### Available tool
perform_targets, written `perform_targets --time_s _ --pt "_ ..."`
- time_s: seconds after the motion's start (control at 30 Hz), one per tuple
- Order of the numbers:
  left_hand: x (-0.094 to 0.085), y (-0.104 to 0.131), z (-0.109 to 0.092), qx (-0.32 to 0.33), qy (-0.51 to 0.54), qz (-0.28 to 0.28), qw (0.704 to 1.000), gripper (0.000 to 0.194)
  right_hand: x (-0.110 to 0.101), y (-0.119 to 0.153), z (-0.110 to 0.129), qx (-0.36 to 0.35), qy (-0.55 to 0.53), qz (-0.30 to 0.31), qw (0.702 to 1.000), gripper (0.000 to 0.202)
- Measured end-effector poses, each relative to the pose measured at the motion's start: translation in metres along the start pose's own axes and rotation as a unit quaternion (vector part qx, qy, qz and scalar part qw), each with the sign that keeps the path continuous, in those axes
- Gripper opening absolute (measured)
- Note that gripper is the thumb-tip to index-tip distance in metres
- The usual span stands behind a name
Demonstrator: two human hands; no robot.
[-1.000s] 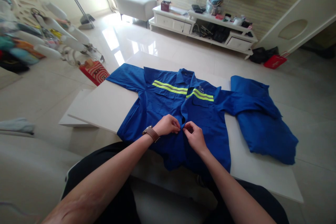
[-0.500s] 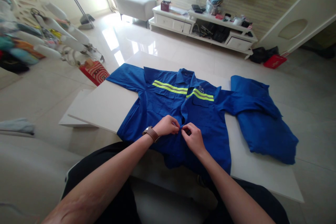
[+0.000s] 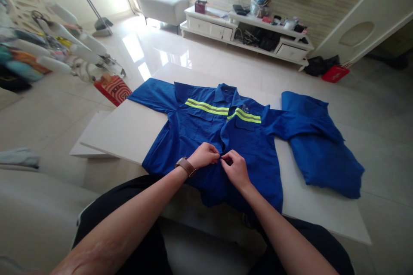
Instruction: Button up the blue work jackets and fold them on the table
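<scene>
A blue work jacket (image 3: 196, 126) with yellow and grey reflective stripes lies spread on the white table (image 3: 129, 126), its collar pointing away from me. My left hand (image 3: 205, 154), with a brown-strapped watch at the wrist, pinches the jacket's front edge low on the middle opening. Close beside it, almost fingertip to fingertip, my right hand (image 3: 235, 167) pinches the other front edge. Any button or zip between the fingers is too small to make out. Above the hands the opening gapes slightly. One sleeve stretches left; the other lies across a folded blue garment (image 3: 325, 163) on the right.
Beyond the table stands a low white TV cabinet (image 3: 209, 29) with clutter on it. A red paper bag (image 3: 112, 89) is at the table's far left, near a white lamp-like fixture (image 3: 80, 47). A red bag (image 3: 335, 73) sits on the floor at right.
The view has shifted slightly, so everything sits a little further left. Both hands keep their pinch at the same place on the jacket front, with only slight finger movement.
</scene>
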State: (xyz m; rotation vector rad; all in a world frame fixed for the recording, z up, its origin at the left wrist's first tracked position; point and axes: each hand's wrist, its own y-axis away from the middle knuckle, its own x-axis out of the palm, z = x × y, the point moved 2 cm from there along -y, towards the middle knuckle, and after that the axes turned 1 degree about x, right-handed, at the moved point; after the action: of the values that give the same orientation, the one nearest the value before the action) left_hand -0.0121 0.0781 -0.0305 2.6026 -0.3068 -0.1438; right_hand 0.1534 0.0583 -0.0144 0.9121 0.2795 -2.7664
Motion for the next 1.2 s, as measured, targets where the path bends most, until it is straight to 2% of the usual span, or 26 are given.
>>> perform_targets --time_s 0.27,0.53,0.67,0.9,1.2 --pt "0.002 -0.002 0.003 0.031 0.007 0.007 0.999 0.008 0.002 0.001 -0.002 -0.008 -0.001 -0.006 1.000 0.014" --pt "0.003 0.000 0.002 0.061 0.028 -0.030 0.997 0.019 0.002 0.000 0.002 -0.007 0.001 -0.006 1.000 0.012" --pt "0.004 0.001 0.001 0.057 0.041 -0.032 0.997 0.022 0.001 -0.001 0.003 0.022 -0.027 -0.011 0.999 0.014" --pt "0.006 0.002 -0.003 0.028 0.068 -0.018 0.997 0.024 0.001 -0.005 -0.004 0.110 -0.100 -0.020 0.989 0.020" --pt "0.006 0.008 -0.007 0.009 0.052 0.009 0.999 0.034 0.004 -0.006 -0.008 0.137 -0.128 -0.016 0.982 0.021"
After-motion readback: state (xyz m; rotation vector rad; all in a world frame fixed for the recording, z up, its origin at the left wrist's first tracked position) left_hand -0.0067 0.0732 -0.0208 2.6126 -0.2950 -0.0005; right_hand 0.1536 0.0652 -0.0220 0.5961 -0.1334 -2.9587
